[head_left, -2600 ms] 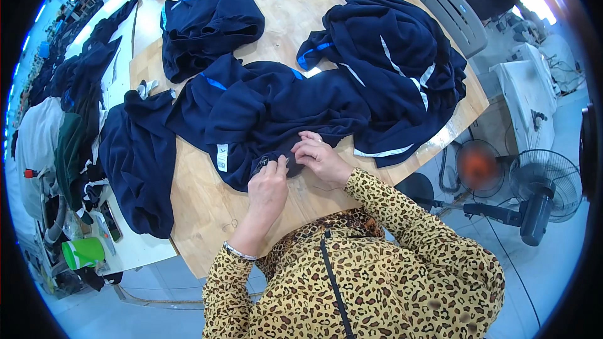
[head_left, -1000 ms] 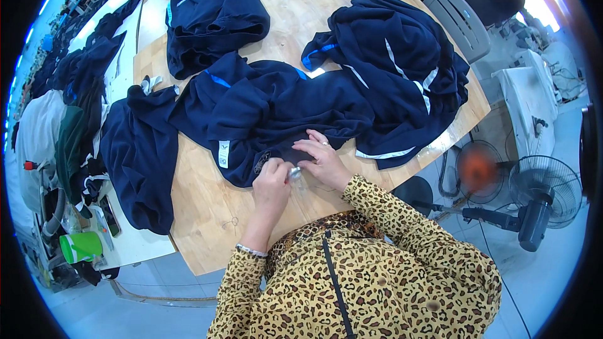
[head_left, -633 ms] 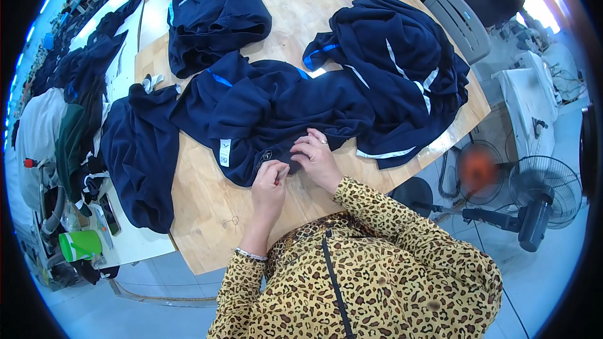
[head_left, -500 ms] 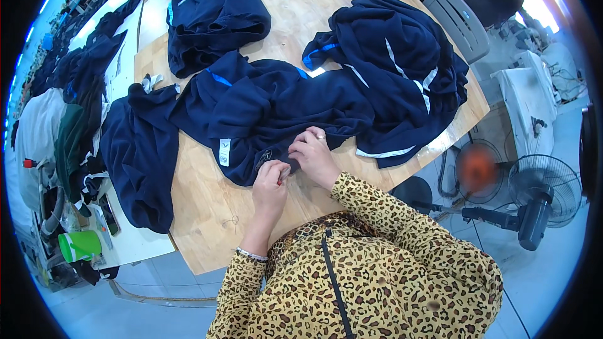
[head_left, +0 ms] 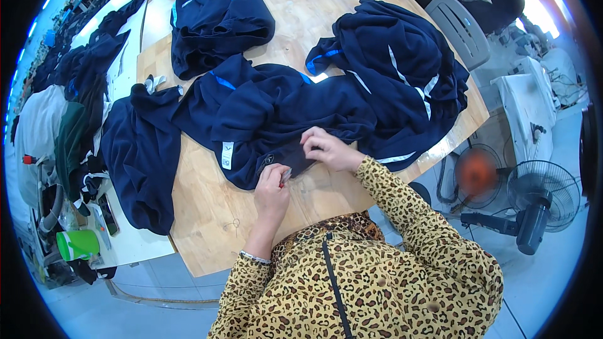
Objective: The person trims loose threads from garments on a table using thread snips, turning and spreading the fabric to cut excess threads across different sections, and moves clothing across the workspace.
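Note:
A navy garment (head_left: pixel 314 103) with blue trim and a white label (head_left: pixel 227 156) lies rumpled on the wooden table in front of me. At its near edge, next to a small round dark print (head_left: pixel 267 159), my left hand (head_left: pixel 272 189) is closed. A small pale, shiny thing with a red part (head_left: pixel 286 176) pokes out from its fingers; its kind is hidden. To the right, my right hand (head_left: pixel 330 152) hovers over the garment's near edge, fingertips pinched together. Whatever is in that pinch, if anything, is too small to see.
More navy garments lie around: a folded one (head_left: pixel 220 28) at the back, a heap (head_left: pixel 402 56) on the right, another (head_left: pixel 141 157) at left. A green container (head_left: pixel 78 245) stands lower left. A grey chair (head_left: pixel 458 28) and a fan (head_left: pixel 540 204) are right of the table (head_left: pixel 201 232).
My right hand has moved right and away from my left hand, its fingers lifting off the garment's edge. The left hand has hardly moved.

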`<action>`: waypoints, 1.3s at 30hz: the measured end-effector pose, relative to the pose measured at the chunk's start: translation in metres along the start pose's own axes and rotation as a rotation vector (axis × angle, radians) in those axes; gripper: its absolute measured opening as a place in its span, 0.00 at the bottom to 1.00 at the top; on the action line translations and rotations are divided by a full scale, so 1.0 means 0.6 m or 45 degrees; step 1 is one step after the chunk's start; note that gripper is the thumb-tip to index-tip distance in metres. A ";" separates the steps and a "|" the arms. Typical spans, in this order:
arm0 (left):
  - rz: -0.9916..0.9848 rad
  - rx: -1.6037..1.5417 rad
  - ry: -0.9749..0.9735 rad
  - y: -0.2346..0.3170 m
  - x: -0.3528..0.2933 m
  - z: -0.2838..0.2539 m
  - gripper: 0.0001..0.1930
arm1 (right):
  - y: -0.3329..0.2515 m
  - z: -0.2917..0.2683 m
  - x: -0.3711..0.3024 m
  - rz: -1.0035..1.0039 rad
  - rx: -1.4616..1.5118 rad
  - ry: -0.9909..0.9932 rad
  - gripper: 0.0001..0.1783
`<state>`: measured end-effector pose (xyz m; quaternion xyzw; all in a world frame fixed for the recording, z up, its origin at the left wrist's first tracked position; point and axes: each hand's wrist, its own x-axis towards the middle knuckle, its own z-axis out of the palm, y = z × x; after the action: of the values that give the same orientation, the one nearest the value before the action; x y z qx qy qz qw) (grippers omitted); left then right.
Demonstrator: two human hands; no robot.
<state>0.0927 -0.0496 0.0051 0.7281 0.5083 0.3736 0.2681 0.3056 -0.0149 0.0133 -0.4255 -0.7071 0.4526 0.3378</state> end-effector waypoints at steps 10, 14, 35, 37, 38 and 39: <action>-0.130 0.000 -0.006 0.031 0.038 0.002 0.06 | 0.017 0.012 -0.006 -0.138 -0.324 0.215 0.18; -0.068 0.360 -0.049 0.053 0.056 0.012 0.08 | 0.009 0.031 -0.009 -0.207 -0.439 0.313 0.21; 0.250 0.293 -0.099 0.033 0.041 0.004 0.08 | -0.015 0.077 -0.022 -0.315 -0.802 0.551 0.15; 0.238 0.246 -0.089 0.032 0.034 0.001 0.09 | -0.014 0.091 -0.026 -0.278 -0.695 0.537 0.13; 0.245 0.228 -0.090 0.030 0.031 0.001 0.09 | -0.012 0.094 -0.026 -0.286 -0.693 0.533 0.13; 0.251 0.211 -0.089 0.027 0.028 0.001 0.09 | -0.010 0.095 -0.027 -0.269 -0.669 0.540 0.14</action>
<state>0.1054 -0.0395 0.0221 0.8068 0.4539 0.3291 0.1865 0.2613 -0.0514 -0.0032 -0.5067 -0.7537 0.1195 0.4012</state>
